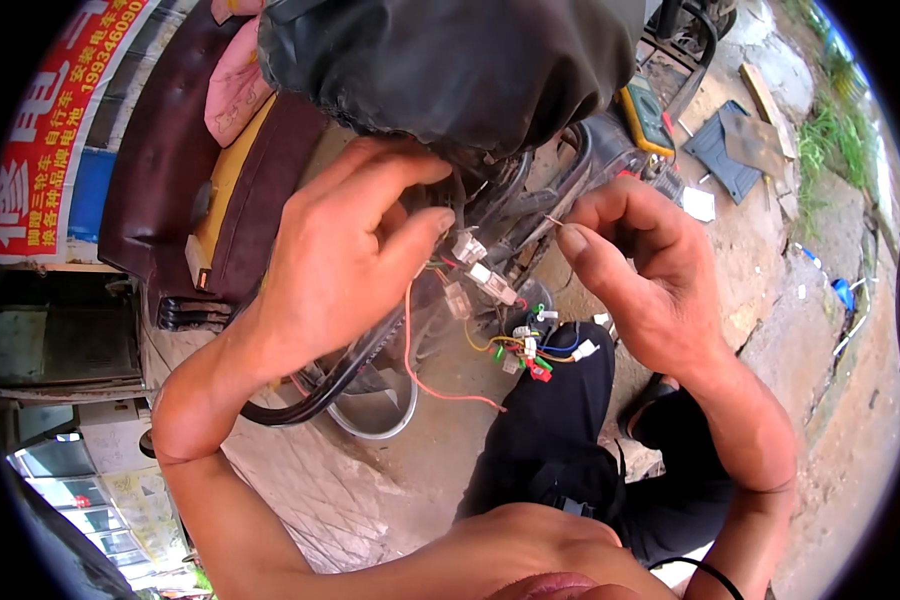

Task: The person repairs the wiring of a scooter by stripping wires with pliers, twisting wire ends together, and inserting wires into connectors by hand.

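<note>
My left hand (345, 250) is at the underside of a black padded cover (440, 60), thumb and index finger apart, other fingertips partly hidden; I cannot make out anything held. My right hand (645, 275) pinches the tip of a thin wire (555, 221) between thumb and index finger. Between my hands hang pale plug connectors (490, 284), with a bunch of small coloured connectors (530, 350) below them. A loose pink wire (435, 388) curves down under my left hand. Behind them are a metal frame and black cables (305, 398).
A yellow multimeter (646, 120) lies at upper right, near a dark plastic panel (720, 150) and boards (770, 110). A maroon padded seat (155, 190) and a red banner (40, 140) stand at left. Cracked concrete (770, 300) runs along the right, with blue scraps (842, 295).
</note>
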